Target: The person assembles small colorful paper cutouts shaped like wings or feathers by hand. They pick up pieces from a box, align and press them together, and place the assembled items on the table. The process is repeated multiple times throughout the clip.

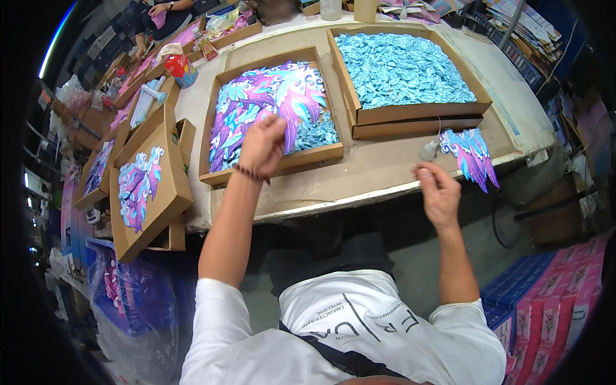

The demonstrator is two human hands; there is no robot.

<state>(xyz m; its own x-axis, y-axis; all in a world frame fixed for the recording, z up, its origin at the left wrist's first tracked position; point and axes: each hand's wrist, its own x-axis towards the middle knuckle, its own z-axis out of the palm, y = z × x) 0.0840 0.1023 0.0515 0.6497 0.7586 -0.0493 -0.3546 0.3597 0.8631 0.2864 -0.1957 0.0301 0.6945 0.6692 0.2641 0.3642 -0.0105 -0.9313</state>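
Note:
My left hand (264, 142) is closed on the edge of a purple and blue wing-shaped piece (300, 96), over a shallow cardboard box (276, 162). That box holds more such wing pieces (234, 106) and, at its right, crinkled turquoise pieces (317, 133). My right hand (440, 192) is raised at the table's front edge, thumb and forefinger pinched together; whatever is between them is too small to make out. Just beyond its fingertips is a small pale grey lump (428, 151). Another wing piece (470, 157) lies beside it, hanging over the edge.
A deeper cardboard box (417, 114) full of turquoise pieces stands at the back right. Tilted boxes with wing pieces (151, 212) lean at the left, near a red can (181, 69). Pink and blue cartons (545, 308) are stacked at lower right. Another person (163, 16) works far left.

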